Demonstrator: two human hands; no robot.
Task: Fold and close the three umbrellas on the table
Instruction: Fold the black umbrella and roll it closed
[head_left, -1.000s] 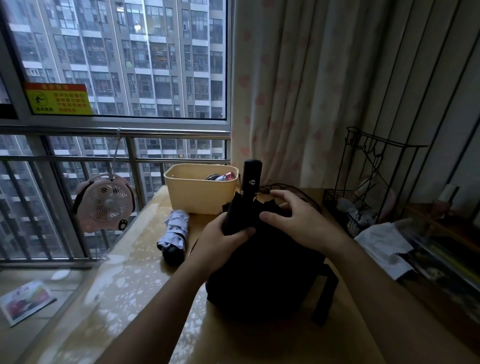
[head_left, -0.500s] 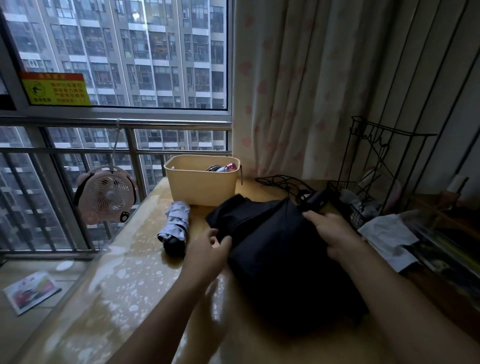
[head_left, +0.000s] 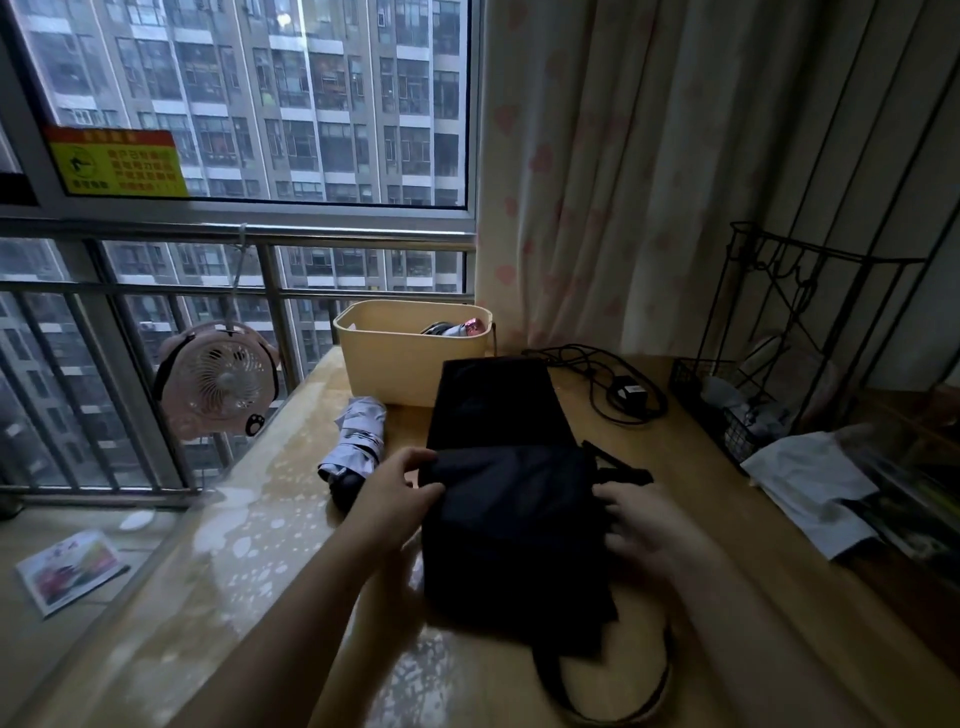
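A black umbrella (head_left: 506, 499) lies flat on the wooden table (head_left: 691, 519), its canopy spread out and folded over across the middle. My left hand (head_left: 402, 491) pinches the fabric at its left edge. My right hand (head_left: 641, 519) grips the fabric at the right edge, beside the black closing strap (head_left: 621, 470). A black wrist loop (head_left: 602, 691) trails off the near end. A folded grey-white umbrella (head_left: 356, 444) lies to the left, apart from both hands. Another umbrella (head_left: 454, 328) shows inside the cream bin (head_left: 395, 364); little of it is visible.
A pink clip fan (head_left: 218, 382) hangs on the window railing at left. A black cable with adapter (head_left: 623, 392) lies behind the umbrella. A black wire rack (head_left: 779, 364) and white papers (head_left: 810, 488) fill the right side. The curtain (head_left: 649, 171) hangs behind the table.
The black umbrella went from upright in both hands to lying flat on the table. My hands moved to its left and right edges and the canopy now lies folded over.
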